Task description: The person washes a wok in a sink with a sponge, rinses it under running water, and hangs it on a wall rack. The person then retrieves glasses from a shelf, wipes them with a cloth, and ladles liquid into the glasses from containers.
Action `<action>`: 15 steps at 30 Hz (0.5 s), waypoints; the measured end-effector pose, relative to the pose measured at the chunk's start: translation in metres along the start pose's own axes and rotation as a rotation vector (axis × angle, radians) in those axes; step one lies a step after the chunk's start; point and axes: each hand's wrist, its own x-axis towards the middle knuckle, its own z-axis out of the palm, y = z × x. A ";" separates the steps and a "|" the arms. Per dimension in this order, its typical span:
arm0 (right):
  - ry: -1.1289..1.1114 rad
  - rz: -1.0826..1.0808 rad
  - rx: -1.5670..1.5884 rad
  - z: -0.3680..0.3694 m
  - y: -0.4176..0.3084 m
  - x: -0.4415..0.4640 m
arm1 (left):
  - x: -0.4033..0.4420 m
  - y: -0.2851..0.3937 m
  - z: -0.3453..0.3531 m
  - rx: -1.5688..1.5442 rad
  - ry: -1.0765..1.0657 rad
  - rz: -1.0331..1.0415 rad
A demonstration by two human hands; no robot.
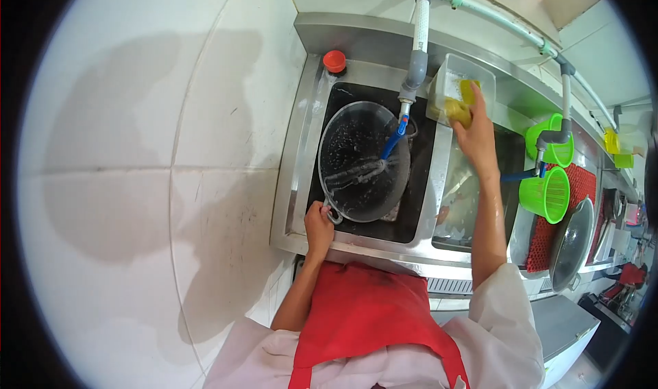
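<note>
A big dark wok [356, 190] lies in the left sink basin, with water running into it from a blue-handled tap [394, 141]. My left hand [319, 223] is closed round the wok's handle at the near left. Over the clear plastic tub [445, 70] behind the sinks, my right hand [474, 132] holds a yellow sponge [458, 112] in its fingers. Another yellow piece [469, 91] shows beside the fingertips, above whitish suds in the tub.
A red bowl [334, 61] stands at the back left corner. The right basin [473, 190] holds cloudy water. Two green baskets [545, 195] and a large metal lid or pan [572, 245] are further right, by a red mat [541, 241]. Pipes run along the wall.
</note>
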 end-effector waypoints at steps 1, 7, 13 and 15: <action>-0.076 -0.052 -0.040 -0.004 -0.008 0.007 | 0.003 -0.006 -0.002 0.042 -0.066 0.008; 0.161 -0.342 -0.265 -0.020 -0.003 0.039 | 0.006 -0.021 -0.008 -0.015 -0.184 -0.043; -0.266 -0.126 -0.059 0.003 -0.058 0.011 | 0.000 -0.023 -0.007 0.025 -0.157 0.009; -0.477 0.064 -0.067 0.029 -0.067 -0.005 | 0.001 -0.027 -0.006 0.068 -0.121 0.051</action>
